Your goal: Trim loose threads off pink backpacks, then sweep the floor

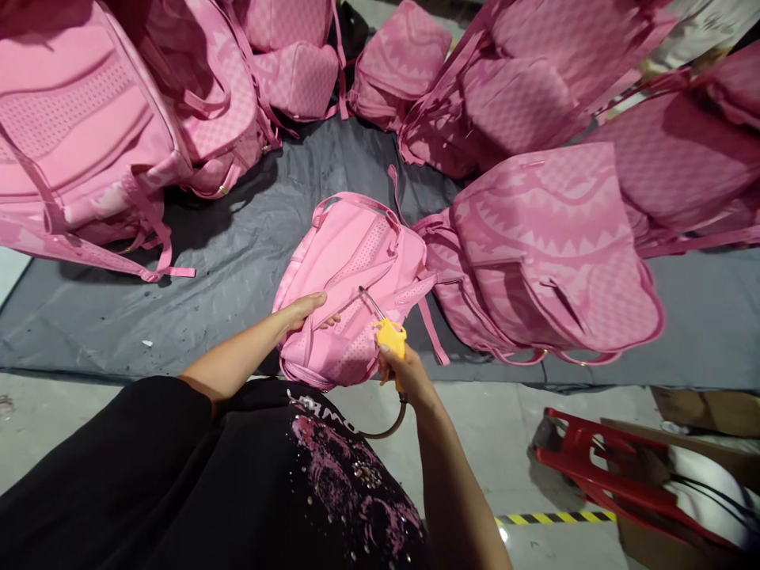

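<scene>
Pink small backpack with perforated padding [359, 255], lying straps-up near the front edge of a grey sheet-covered table [237, 229]. Pinched narrowly at a strap [347, 291] by the left hand [305, 309]; crossed by the thin metal nozzle [371, 303] of a yellow gun-shaped tool [392, 336], grasped in the right hand [402, 368]. Best to hold the strap taut, angle the nozzle shallowly. Just right: larger pink tooth-patterned backpack [552, 214].

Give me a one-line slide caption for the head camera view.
Left hand holding a pink backpack, right hand pointing a yellow blow gun at it, other pink backpacks around.
</scene>
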Action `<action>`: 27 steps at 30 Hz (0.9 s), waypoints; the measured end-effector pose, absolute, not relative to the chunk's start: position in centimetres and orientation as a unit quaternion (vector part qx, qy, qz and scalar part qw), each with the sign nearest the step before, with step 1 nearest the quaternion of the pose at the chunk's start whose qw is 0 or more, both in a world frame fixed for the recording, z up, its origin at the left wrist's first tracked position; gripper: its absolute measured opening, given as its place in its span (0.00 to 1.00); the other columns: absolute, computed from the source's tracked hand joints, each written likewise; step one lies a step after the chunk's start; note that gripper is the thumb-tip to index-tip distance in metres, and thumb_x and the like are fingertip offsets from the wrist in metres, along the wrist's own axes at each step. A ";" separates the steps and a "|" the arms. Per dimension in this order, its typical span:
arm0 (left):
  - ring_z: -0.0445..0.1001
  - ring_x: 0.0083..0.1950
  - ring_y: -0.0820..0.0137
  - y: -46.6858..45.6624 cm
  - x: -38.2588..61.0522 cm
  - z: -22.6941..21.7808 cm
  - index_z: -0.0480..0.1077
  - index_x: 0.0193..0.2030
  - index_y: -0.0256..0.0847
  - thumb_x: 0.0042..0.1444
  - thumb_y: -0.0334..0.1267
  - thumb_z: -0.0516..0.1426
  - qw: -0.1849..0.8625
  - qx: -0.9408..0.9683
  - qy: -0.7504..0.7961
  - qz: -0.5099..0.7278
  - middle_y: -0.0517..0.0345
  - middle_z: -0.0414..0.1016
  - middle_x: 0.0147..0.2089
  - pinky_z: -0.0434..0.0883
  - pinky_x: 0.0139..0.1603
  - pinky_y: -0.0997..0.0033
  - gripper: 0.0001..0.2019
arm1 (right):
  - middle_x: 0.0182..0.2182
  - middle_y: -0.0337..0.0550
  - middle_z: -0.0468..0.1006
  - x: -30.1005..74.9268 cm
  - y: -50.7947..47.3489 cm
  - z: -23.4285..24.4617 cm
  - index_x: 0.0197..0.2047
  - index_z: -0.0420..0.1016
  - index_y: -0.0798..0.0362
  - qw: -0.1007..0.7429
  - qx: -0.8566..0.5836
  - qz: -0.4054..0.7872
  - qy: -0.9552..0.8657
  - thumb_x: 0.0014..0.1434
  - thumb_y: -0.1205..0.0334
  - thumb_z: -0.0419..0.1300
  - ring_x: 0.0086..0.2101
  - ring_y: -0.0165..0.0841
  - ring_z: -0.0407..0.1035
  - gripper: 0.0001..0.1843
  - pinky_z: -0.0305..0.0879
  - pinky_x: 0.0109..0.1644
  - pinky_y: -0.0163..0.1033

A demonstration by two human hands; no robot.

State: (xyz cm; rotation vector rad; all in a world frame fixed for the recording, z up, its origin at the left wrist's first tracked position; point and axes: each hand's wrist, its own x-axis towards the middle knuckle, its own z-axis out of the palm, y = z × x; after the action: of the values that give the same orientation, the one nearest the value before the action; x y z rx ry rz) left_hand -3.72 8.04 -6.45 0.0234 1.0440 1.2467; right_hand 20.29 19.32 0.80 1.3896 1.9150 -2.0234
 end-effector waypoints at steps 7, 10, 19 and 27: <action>0.79 0.27 0.65 8.0 -3.7 -6.7 0.61 0.60 0.35 0.70 0.44 0.46 0.687 0.005 0.453 0.567 0.41 0.80 0.34 0.77 0.26 0.71 0.18 | 0.15 0.35 0.69 20.0 19.6 0.4 0.30 0.66 0.50 0.018 0.444 -0.659 0.606 0.51 0.38 0.66 0.15 0.30 0.62 0.24 0.61 0.18 0.35; 0.78 0.27 0.66 7.8 -3.7 -6.7 0.63 0.58 0.34 0.69 0.46 0.48 0.687 0.014 0.441 0.577 0.41 0.80 0.35 0.77 0.27 0.71 0.19 | 0.14 0.36 0.69 19.8 19.7 0.5 0.26 0.65 0.50 0.025 0.441 -0.654 0.614 0.51 0.37 0.65 0.15 0.29 0.62 0.25 0.61 0.18 0.35; 0.79 0.28 0.64 7.8 -4.0 -6.6 0.64 0.57 0.32 0.70 0.44 0.46 0.693 0.006 0.443 0.569 0.38 0.80 0.35 0.76 0.25 0.71 0.18 | 0.16 0.32 0.65 19.6 19.6 1.2 0.29 0.65 0.51 0.030 0.439 -0.706 0.554 0.45 0.37 0.69 0.17 0.29 0.62 0.28 0.61 0.18 0.34; 0.80 0.29 0.62 7.9 -4.1 -7.5 0.66 0.55 0.32 0.69 0.47 0.49 0.695 0.001 0.440 0.568 0.36 0.80 0.36 0.77 0.26 0.70 0.19 | 0.14 0.34 0.64 19.6 20.0 0.7 0.25 0.62 0.51 0.049 0.433 -0.700 0.565 0.46 0.36 0.67 0.16 0.28 0.60 0.28 0.60 0.17 0.34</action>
State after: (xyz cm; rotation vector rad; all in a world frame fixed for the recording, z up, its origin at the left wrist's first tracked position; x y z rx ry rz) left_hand -4.13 7.94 -7.47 0.0029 0.9812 1.2682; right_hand 19.61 20.02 0.74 1.3196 1.7212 -2.1339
